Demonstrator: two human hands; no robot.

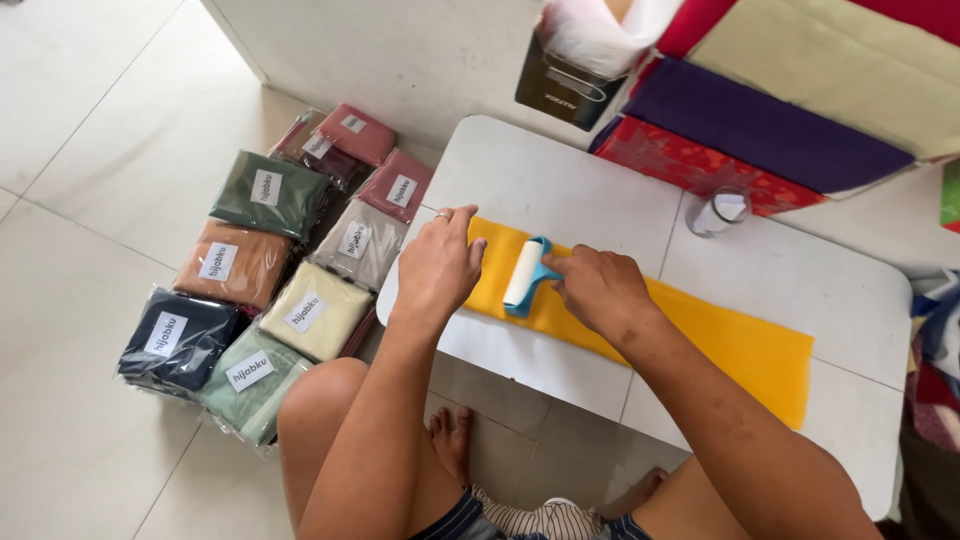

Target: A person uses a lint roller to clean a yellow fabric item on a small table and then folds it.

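Your left hand (437,262) lies flat with fingers spread on the limp yellow cloth strip (740,345); your right hand (597,290) fingers pinch the light blue-handled white lint roller (524,276) upon it.

Clear plastic packages (262,270) of folded cloth lie on the floor left of the desk (560,180): green, brown, navy, cream, grey, maroon, each with a white rectangular label (265,187). A dark box (563,85) stands behind the desk.
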